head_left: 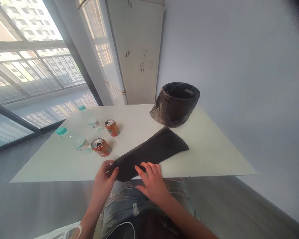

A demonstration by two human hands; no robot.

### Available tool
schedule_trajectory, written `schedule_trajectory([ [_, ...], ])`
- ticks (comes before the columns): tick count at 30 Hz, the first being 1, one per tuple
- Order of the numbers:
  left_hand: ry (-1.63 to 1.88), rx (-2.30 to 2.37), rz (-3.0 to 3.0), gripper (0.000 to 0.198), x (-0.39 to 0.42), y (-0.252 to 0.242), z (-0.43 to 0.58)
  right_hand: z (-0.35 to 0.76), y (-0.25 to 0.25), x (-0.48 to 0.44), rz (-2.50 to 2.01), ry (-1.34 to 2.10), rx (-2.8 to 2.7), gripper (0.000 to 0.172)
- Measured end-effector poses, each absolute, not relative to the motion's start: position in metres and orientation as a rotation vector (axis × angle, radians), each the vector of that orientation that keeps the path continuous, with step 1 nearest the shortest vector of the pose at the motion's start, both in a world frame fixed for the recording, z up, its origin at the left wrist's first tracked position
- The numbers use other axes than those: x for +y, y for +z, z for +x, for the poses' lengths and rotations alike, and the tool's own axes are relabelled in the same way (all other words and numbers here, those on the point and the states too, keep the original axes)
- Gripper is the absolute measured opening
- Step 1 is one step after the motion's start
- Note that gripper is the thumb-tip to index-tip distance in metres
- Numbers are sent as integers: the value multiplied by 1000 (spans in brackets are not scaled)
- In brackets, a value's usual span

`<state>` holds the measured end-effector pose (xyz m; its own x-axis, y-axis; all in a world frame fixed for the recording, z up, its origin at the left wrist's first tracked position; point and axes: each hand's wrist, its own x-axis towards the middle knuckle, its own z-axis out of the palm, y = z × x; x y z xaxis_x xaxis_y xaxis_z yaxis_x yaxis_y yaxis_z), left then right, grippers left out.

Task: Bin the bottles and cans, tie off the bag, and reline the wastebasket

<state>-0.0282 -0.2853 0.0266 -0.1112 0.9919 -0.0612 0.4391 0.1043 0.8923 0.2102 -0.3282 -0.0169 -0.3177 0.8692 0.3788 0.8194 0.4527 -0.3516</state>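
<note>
Head view: on my feed the folded black bag (149,151) lies slantwise on the tabletop (201,162), one end at the near edge, the other toward the far right corner. Left of my two hands, the left hand (105,177) pinches the near end, thumb on top; the right hand (153,182) is loosely spread, fingertips on its near side, gripping nothing. Lined bin (178,111) by far edge, right part. Two orange cans (101,147), two bottles (74,140) toward left edge.
</note>
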Motion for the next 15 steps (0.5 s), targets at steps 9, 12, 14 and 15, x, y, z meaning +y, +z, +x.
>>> schedule_trajectory([
  [9, 1087, 1411, 1354, 40, -303, 67, -30, 168, -22, -329, -1216, 11, -2085, 48],
  [12, 1142, 1401, 1366, 38, -313, 74, -29, 172, -9, -330, -1137, 115, -1988, 45],
  [14, 1270, 1402, 1335, 41, -317, 71, -29, 177, 3, -332, -1095, 283, -1867, 39],
  [15, 1353, 1400, 1321, 44, -317, 69, -29, 181, 10, -334, -1085, 395, -1789, 34],
])
